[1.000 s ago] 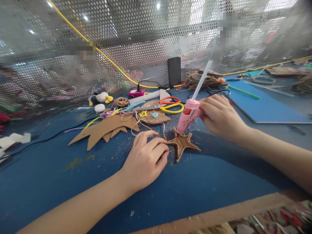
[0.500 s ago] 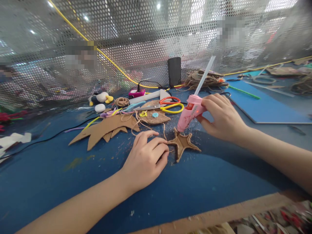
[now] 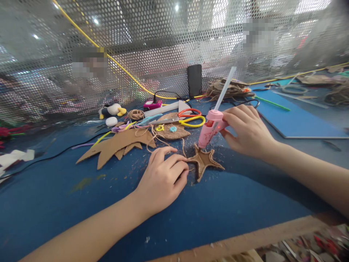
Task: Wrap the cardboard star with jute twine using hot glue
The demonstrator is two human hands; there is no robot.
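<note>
A cardboard star (image 3: 205, 160) edged with twine lies flat on the blue tabletop. My left hand (image 3: 166, 176) rests at its left point, thumb and fingers closed on that tip; the fingertips are partly hidden. In my right hand (image 3: 247, 127) is a pink hot glue gun (image 3: 209, 131), with a clear glue stick (image 3: 225, 87) rising from its back end. The gun's nozzle points down at the star's top arm. A strand of twine (image 3: 183, 147) runs from behind my left fingers towards a twine-covered piece (image 3: 173, 134).
Scissors (image 3: 192, 120) with red and yellow handles lie beyond the star. To the left are cut cardboard pieces (image 3: 117, 143), a twine coil (image 3: 135, 115) and a toy bird (image 3: 112, 110). A blue board (image 3: 302, 118) lies right; a perforated metal screen (image 3: 158, 47) stands behind.
The glue gun has tilted slightly, its back end and glue stick shifting a little left and down. My left hand and the star stay nearly still.
</note>
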